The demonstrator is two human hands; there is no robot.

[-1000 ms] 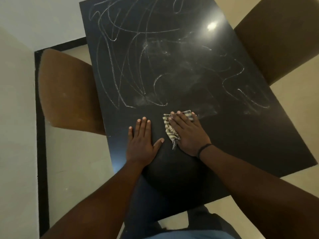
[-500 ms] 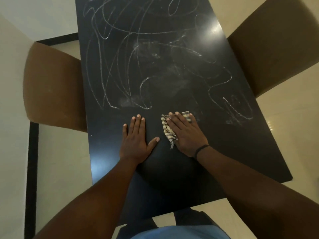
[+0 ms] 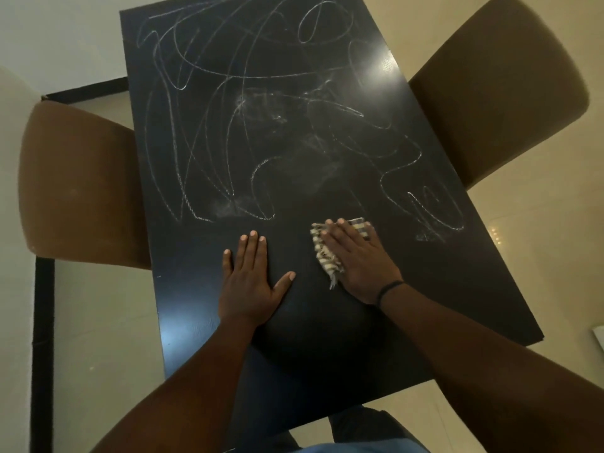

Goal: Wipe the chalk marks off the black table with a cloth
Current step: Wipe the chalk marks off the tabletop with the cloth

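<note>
The black table (image 3: 425, 305) carries white chalk marks (image 3: 228, 132) over its far and middle parts, with smudged patches in the middle. A small striped, fringed cloth (image 3: 323, 253) lies on the table near the front. My right hand (image 3: 356, 263) presses flat on the cloth, fingers straight, so most of the cloth is hidden. My left hand (image 3: 248, 282) rests flat on bare table just left of it, fingers straight, holding nothing. The strip of table around my hands shows no chalk.
A brown chair (image 3: 78, 188) stands at the table's left side and another brown chair (image 3: 503, 93) at its right. Pale floor surrounds the table. A dark line runs along the floor at the left (image 3: 42, 322).
My hands stay flat in nearly the same spot on the table. The view has shifted, so more of the table's far end shows now.
</note>
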